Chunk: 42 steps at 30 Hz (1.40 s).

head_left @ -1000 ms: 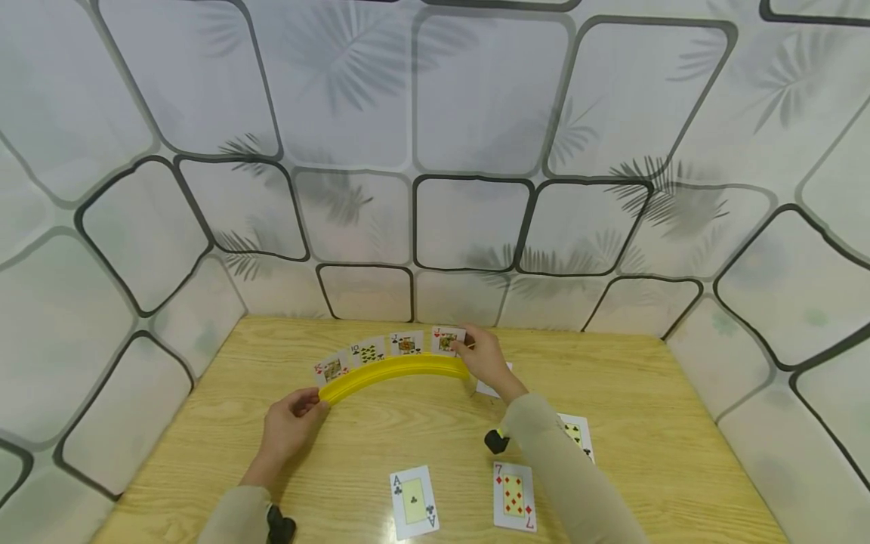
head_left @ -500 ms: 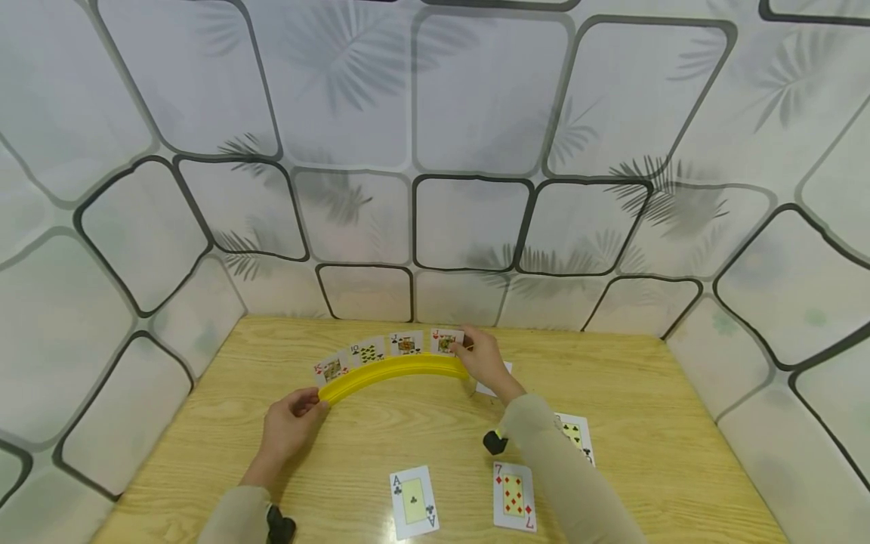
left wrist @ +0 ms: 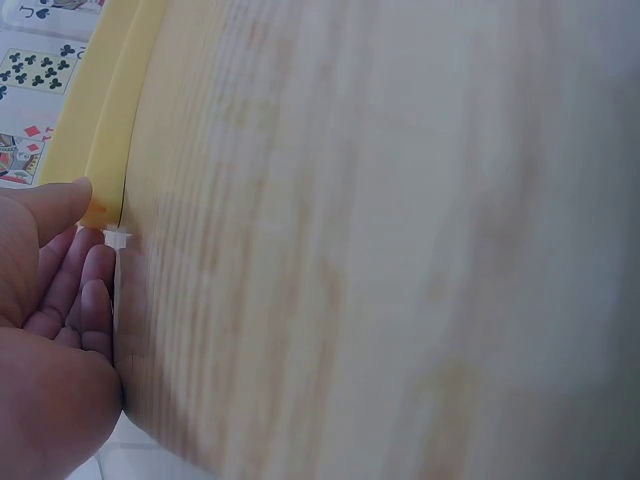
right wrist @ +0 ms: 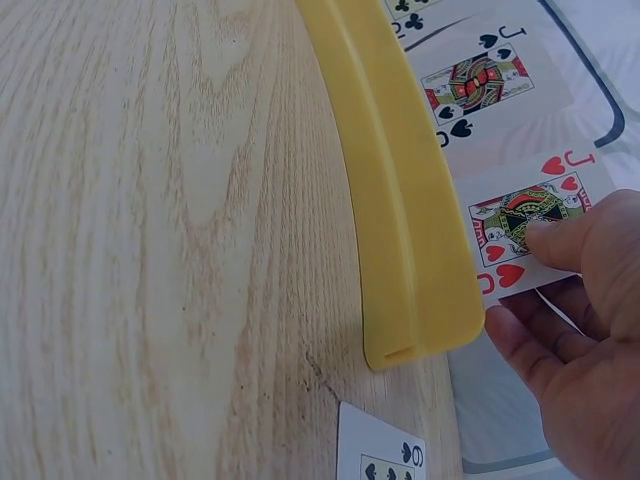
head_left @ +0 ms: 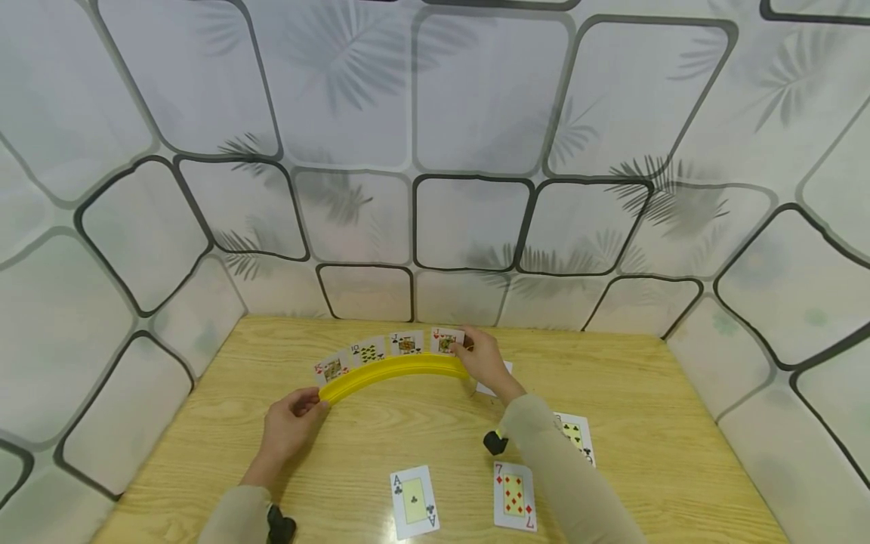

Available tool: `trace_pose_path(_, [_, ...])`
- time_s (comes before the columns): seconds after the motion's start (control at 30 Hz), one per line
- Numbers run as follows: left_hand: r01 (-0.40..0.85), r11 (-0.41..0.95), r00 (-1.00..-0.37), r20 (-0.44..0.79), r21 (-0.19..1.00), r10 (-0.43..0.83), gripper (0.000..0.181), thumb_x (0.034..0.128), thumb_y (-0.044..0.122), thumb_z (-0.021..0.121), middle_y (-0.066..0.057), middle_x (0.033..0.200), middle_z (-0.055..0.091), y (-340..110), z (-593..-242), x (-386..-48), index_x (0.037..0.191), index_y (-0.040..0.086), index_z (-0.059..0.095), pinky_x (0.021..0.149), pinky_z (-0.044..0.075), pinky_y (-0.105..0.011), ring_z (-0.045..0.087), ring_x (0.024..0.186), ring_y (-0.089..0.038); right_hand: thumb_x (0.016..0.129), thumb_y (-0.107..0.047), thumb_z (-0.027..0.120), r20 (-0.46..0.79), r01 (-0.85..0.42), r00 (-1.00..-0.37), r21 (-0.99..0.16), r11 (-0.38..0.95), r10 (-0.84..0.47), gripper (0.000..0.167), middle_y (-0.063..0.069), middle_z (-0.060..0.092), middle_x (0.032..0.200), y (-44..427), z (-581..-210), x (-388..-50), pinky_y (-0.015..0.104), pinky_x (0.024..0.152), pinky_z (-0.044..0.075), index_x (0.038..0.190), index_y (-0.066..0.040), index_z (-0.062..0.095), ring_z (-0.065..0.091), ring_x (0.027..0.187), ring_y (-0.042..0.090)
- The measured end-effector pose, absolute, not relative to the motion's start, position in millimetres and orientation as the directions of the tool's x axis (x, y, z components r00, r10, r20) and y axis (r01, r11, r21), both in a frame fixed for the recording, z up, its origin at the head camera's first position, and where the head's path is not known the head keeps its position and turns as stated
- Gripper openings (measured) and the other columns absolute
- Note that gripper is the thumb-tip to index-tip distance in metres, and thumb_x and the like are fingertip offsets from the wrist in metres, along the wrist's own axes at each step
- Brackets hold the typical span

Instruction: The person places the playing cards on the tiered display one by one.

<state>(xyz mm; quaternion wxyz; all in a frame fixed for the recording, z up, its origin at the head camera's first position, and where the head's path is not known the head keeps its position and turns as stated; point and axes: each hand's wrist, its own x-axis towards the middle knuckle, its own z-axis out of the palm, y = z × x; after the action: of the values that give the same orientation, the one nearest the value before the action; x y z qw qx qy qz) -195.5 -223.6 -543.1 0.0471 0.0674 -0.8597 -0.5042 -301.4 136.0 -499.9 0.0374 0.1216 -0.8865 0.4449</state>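
Observation:
A curved yellow playing card holder (head_left: 394,367) stands near the table's back edge. Upright in it, from the left, are a king of diamonds (head_left: 332,368), a ten of clubs (head_left: 368,351) and a jack of spades (head_left: 406,344). With thumb and fingers my left hand (head_left: 292,423) grips the holder's left end. At the opposite end my right hand (head_left: 484,359) pinches the jack of hearts (right wrist: 510,220), thumb on its face and fingers behind. That card's lower edge meets the holder's rear side; whether it sits in the slot cannot be told.
Face up on the wooden table (head_left: 367,438) lie an ace of clubs (head_left: 414,502), a seven of diamonds (head_left: 514,496) and a clubs card (head_left: 576,437), partly behind my right sleeve. A six of spades (right wrist: 380,450) lies by the holder's right end. A patterned wall (head_left: 469,227) rises behind.
My right hand and forearm have shifted very slightly left, and the jack of hearts has dropped a touch. My left hand and the holder look unmoved.

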Motion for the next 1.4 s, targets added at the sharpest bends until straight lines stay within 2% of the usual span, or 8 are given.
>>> trace_pose_path(0.27, [-0.073, 0.481, -0.986, 0.009, 0.874, -0.166, 0.035, 0.1006, 0.011, 0.072, -0.022, 0.120, 0.073, -222.8, -542.3, -196.5, 0.131, -0.006, 0.068, 0.078, 0.051, -0.015, 0.063, 0.094, -0.011, 0.102, -0.010, 0.070, 0.170, -0.238, -0.970, -0.794, 0.559, -0.172, 0.041, 0.009, 0.065, 0.094, 136.7, -497.5, -301.0, 0.039, 0.077, 0.057, 0.141, -0.001, 0.063, 0.067, 0.093, 0.026])
trace_pose_path(0.47, [-0.070, 0.476, -0.986, 0.011, 0.877, -0.165, 0.034, 0.1002, 0.010, 0.072, -0.022, 0.119, 0.073, -222.3, -541.7, -196.9, 0.130, -0.006, 0.068, 0.078, 0.051, -0.015, 0.062, 0.092, -0.010, 0.100, -0.011, 0.073, 0.177, -0.247, -0.968, -0.810, 0.533, -0.179, 0.034, 0.007, 0.063, 0.092, 139.6, -497.5, -299.2, 0.034, 0.072, 0.053, 0.133, -0.008, 0.068, 0.064, 0.089, 0.022])
trace_pose_path(0.67, [-0.066, 0.471, -0.988, 0.010, 0.880, -0.156, 0.035, 0.1003, 0.010, 0.071, -0.023, 0.121, 0.072, -223.1, -542.2, -196.1, 0.131, -0.007, 0.068, 0.079, 0.051, -0.014, 0.062, 0.093, -0.010, 0.098, -0.013, 0.075, 0.198, -0.267, -0.963, -0.809, 0.524, -0.184, 0.037, 0.007, 0.065, 0.097, 142.3, -496.2, -294.7, 0.038, 0.080, 0.056, 0.134, -0.010, 0.068, 0.064, 0.092, 0.020])
trace_pose_path(0.8, [-0.065, 0.471, -0.988, 0.010, 0.880, -0.155, 0.035, 0.1002, 0.010, 0.072, -0.023, 0.121, 0.072, -223.6, -542.7, -196.1, 0.131, -0.007, 0.068, 0.079, 0.052, -0.014, 0.062, 0.093, -0.010, 0.098, -0.014, 0.076, 0.186, -0.252, -0.966, -0.818, 0.517, -0.177, 0.041, 0.009, 0.067, 0.102, 143.6, -493.1, -289.7, 0.044, 0.087, 0.057, 0.137, -0.007, 0.065, 0.064, 0.094, 0.022])
trace_pose_path(1.03, [-0.066, 0.474, -0.986, 0.015, 0.878, -0.164, 0.035, 0.1000, 0.011, 0.072, -0.022, 0.120, 0.072, -223.9, -543.7, -197.0, 0.130, -0.006, 0.068, 0.078, 0.051, -0.014, 0.062, 0.092, -0.008, 0.097, -0.017, 0.078, 0.148, -0.208, -0.977, -0.838, 0.505, -0.157, 0.051, 0.012, 0.066, 0.114, 148.8, -494.5, -283.6, 0.045, 0.094, 0.056, 0.142, -0.003, 0.058, 0.064, 0.104, 0.026])
trace_pose_path(1.2, [-0.072, 0.468, -0.987, 0.005, 0.881, -0.163, 0.035, 0.1001, 0.012, 0.073, -0.022, 0.118, 0.073, -223.4, -542.7, -195.7, 0.130, -0.007, 0.068, 0.078, 0.051, -0.014, 0.062, 0.092, -0.011, 0.095, -0.016, 0.080, 0.156, -0.206, -0.978, -0.844, 0.495, -0.141, 0.050, 0.013, 0.065, 0.114, 155.1, -495.0, -277.2, 0.045, 0.094, 0.056, 0.138, -0.004, 0.059, 0.063, 0.103, 0.026])
trace_pose_path(1.4, [-0.078, 0.466, -0.988, -0.004, 0.881, -0.156, 0.036, 0.1007, 0.013, 0.072, -0.021, 0.118, 0.073, -223.4, -541.9, -194.2, 0.131, -0.006, 0.068, 0.077, 0.052, -0.015, 0.063, 0.094, -0.013, 0.094, -0.014, 0.081, 0.162, -0.222, -0.974, -0.827, 0.517, -0.159, 0.041, 0.014, 0.067, 0.111, 156.8, -497.8, -264.0, 0.037, 0.089, 0.056, 0.128, -0.004, 0.061, 0.063, 0.100, 0.022])
